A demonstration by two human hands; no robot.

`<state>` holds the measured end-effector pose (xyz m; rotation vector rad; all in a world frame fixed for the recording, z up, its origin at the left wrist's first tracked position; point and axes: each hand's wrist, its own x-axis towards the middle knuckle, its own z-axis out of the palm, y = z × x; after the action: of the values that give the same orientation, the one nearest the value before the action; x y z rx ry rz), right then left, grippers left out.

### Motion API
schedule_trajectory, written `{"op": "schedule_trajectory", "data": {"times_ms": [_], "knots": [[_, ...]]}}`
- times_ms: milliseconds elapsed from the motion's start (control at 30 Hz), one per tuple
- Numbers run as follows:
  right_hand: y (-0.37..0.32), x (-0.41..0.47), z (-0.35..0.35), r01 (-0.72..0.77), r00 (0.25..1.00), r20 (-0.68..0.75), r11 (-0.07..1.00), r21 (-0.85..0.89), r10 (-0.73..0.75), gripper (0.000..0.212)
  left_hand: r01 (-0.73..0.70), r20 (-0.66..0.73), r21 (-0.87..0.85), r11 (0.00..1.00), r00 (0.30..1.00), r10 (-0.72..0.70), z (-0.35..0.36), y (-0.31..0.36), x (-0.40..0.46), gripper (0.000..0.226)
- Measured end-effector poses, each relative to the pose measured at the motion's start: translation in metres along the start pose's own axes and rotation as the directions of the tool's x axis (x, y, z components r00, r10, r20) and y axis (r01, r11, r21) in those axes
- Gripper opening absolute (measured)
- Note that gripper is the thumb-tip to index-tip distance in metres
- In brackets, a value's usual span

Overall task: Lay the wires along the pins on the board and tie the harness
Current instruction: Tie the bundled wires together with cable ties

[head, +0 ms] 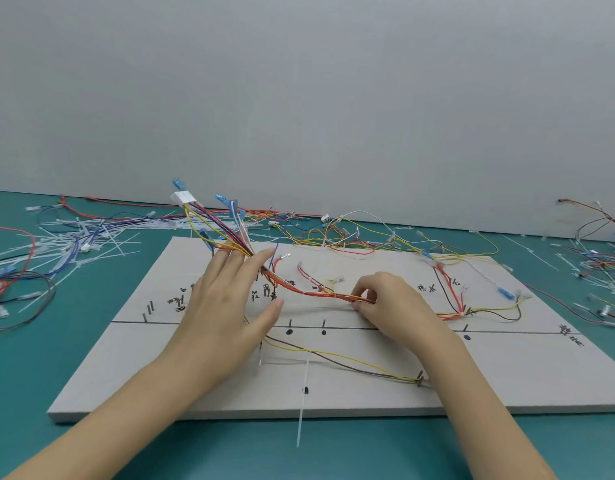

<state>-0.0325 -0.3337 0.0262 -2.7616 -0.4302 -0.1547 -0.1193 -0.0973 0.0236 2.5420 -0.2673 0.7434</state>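
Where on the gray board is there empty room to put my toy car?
The board is bare in its near right corner, past the right hand, and near left, beside the left hand. The middle is crowded with the wire bundle.

- The left hand point(226, 306) is held palm down, its fingers straight and spread forward and its thumb stretched out to the right.
- The tips of the left fingers point(236, 254) are seen touching the wire bundle point(313, 293) where it rises.
- The left forearm is extended from the lower left corner, bare to the wrist.
- The right hand point(389, 303) is curled, knuckles up, with thumb and fingertips point(359, 306) pinched on the bundle at the hand's left edge.
- The right forearm is brought in from the lower right, bare, and is angled up and leftward to the wrist.
- The two hands are kept apart, with the bundle stretched between them.
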Motion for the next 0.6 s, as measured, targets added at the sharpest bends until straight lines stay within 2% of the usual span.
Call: {"op": "schedule_trajectory", "data": {"times_ms": [133, 233, 333, 467, 533, 600], "knots": [[0.0, 0.0, 0.0, 0.045, 0.999, 0.016, 0.998, -0.046, -0.044, 0.011, -0.07, -0.026, -0.009, 0.998, 0.997, 0.069, -0.001, 0.003, -0.001, 0.064], [-0.001, -0.002, -0.002, 0.1, 0.995, -0.021, 0.995, 0.017, -0.1, 0.011, -0.054, -0.041, -0.044, 0.998, 0.998, 0.052, -0.003, 0.001, 0.0, 0.062], [0.0, 0.0, -0.01, 0.141, 0.978, -0.164, 0.988, 0.059, -0.13, 0.009, -0.03, -0.061, -0.114, 0.993, 0.998, 0.023, -0.005, -0.006, 0.002, 0.061], [0.004, 0.0, -0.02, 0.146, 0.938, -0.337, 0.973, 0.177, -0.08, 0.014, -0.015, -0.059, -0.217, 0.976, 0.998, 0.002, -0.002, -0.005, 0.001, 0.05], [0.003, -0.002, -0.026, 0.197, 0.877, -0.476, 0.954, 0.224, -0.069, 0.019, -0.033, -0.065, -0.237, 0.971, 0.998, 0.018, -0.001, -0.002, 0.0, 0.042], [-0.002, -0.005, -0.033, 0.264, 0.776, -0.627, 0.94, 0.219, -0.072, 0.022, -0.029, -0.083, -0.276, 0.961, 0.997, 0.007, -0.002, 0.002, 0.003, 0.032]]}}
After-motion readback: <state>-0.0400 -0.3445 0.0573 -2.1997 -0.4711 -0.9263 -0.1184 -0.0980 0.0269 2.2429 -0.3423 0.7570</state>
